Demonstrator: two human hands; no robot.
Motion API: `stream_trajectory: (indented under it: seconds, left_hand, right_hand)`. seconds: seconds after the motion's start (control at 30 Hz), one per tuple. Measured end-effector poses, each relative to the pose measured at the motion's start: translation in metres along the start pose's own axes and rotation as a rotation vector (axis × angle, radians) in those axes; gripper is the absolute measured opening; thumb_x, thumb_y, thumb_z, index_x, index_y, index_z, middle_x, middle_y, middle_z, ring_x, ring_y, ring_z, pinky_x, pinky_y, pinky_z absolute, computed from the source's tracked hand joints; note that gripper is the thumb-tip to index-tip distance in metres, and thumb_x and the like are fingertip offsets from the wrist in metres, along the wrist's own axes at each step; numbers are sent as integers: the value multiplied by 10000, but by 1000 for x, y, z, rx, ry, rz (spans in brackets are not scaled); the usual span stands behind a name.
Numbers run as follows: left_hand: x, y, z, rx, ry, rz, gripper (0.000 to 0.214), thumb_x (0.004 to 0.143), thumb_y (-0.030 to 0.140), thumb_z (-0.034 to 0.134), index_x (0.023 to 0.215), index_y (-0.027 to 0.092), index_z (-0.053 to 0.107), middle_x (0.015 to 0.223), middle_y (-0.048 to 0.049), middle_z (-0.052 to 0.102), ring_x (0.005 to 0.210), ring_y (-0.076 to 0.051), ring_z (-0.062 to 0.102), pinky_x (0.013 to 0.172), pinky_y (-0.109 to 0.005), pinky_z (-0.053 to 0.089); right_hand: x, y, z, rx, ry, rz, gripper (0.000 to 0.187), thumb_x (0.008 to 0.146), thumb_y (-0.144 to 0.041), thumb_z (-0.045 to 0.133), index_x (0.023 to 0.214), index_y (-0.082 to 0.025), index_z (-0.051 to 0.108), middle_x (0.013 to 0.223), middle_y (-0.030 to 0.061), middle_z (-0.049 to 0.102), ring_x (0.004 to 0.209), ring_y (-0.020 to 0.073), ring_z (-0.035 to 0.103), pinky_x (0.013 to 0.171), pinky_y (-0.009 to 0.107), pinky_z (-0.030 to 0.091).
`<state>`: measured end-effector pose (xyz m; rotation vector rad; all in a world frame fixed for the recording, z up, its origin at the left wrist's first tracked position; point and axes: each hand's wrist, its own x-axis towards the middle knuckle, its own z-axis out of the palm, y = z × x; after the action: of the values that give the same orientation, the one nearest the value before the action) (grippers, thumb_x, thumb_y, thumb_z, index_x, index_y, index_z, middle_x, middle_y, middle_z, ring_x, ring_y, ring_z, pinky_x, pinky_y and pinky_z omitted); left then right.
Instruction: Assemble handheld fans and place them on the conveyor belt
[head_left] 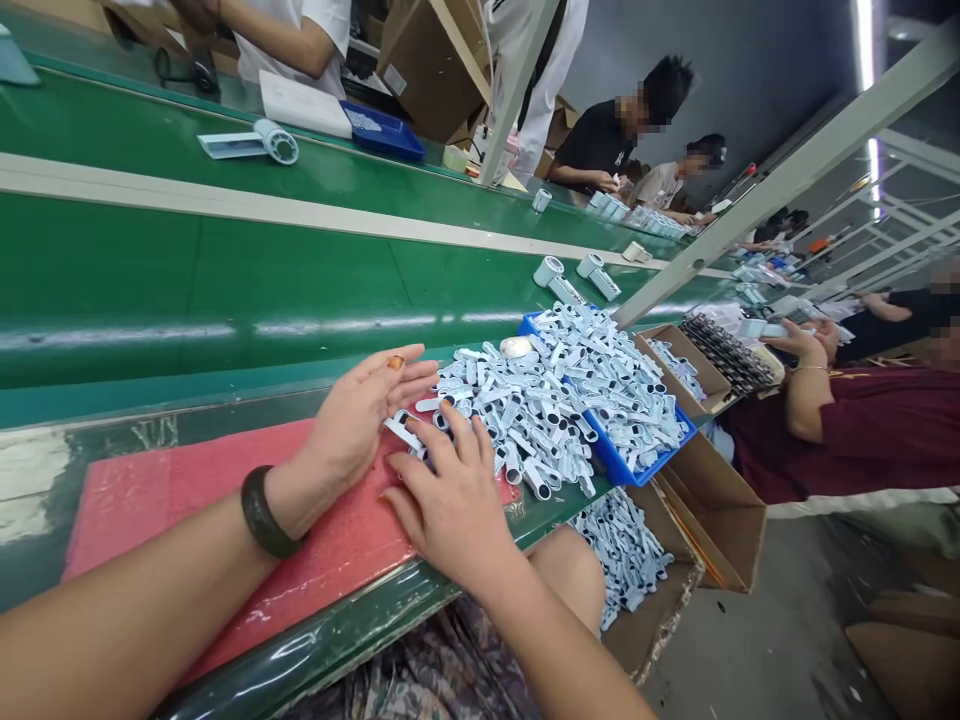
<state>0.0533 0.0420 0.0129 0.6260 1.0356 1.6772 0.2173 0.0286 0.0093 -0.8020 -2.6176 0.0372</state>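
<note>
My left hand (367, 405), with a dark bangle on its wrist, is held on edge over the red mat (217, 500). Its fingers are stretched out toward a heap of small light-blue plastic parts with dark oval ends (517, 410). My right hand (457, 495) is palm down at the near side of the heap, fingers spread and bent. One loose light-blue part (403, 432) lies between the two hands, close to the right fingertips; whether they touch it I cannot tell. Neither hand visibly grips anything.
A blue bin (637, 470) full of the same parts adjoins the heap. Cardboard boxes (645, 620) with more parts stand below at the right. A green conveyor belt (300, 270) runs behind, with larger blue pieces (559, 280). A slanted post (750, 210) crosses the right; co-workers sit around.
</note>
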Motion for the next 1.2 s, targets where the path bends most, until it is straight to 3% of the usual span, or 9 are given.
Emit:
stream_trajectory:
  seconds: [0.27,0.5,0.7,0.83,0.9,1.0,1.1,1.17,1.2]
  left_hand:
    - [-14,-1,11,-56,-302,-65,513,853,470,782,1265,178,690,1424,-128,628,1419,-295,499,1244,-452,351]
    - [-7,-3,8,-69,-149,-22,382,896,446,715,1134,147,719,1267,-158,699,1255,-321,618,1139,-517,443]
    - [-6,-2,7,-5,-58,72,332,923,425,664,1094,146,720,1215,-146,709,1209,-315,634,1133,-540,446]
    - [-7,-1,3,352,-19,223,358,965,478,606,1177,215,727,1322,-94,686,1323,-301,571,1218,-532,361]
    - [-7,-3,0,606,-70,274,406,966,510,586,1252,248,706,1408,-71,642,1373,-303,532,1237,-540,335]
    - [-10,-8,-3,873,-251,341,431,965,506,569,1308,270,679,1489,-61,580,1395,-308,518,1216,-550,370]
    - [-17,-10,-2,978,-432,432,363,987,442,553,1297,304,682,1505,-43,566,1385,-285,536,1173,-508,437]
    - [-22,-8,-1,970,-475,525,306,995,375,555,1263,322,693,1453,-31,610,1353,-260,562,1161,-471,448]
    - [-25,-7,0,947,-477,568,285,996,342,556,1242,326,700,1403,-27,643,1316,-244,586,1149,-447,454]
  right_hand:
    - [7,62,0,-286,330,-33,117,1001,-326,633,960,-225,677,1205,74,697,1295,268,553,1228,558,236]
    - [6,95,-18,-243,390,150,103,988,-343,649,991,-247,687,1222,58,678,1291,258,560,1217,539,243]
    - [16,130,-30,-273,389,293,248,1030,-425,566,1114,-233,699,1318,100,641,1251,287,570,1173,569,297]
    - [20,148,-43,-292,432,350,281,1051,-401,519,1180,-217,687,1349,121,634,1259,299,569,1125,574,359]
    - [13,149,-54,-245,500,344,262,1051,-356,510,1179,-207,682,1321,127,647,1236,294,590,1083,546,420]
    - [-22,142,-68,-156,662,311,210,1030,-282,529,1165,-208,673,1205,113,689,1165,262,634,1020,473,491]
    - [-92,140,-69,-149,783,368,154,990,-283,579,1083,-213,680,1038,88,702,1032,242,666,958,428,522]
    - [-149,145,-59,-133,708,587,239,985,-412,551,1000,-208,673,992,98,695,986,254,666,938,434,526]
    - [-178,150,-51,-99,602,757,337,990,-499,491,986,-209,662,1006,106,693,1014,261,659,955,434,522]
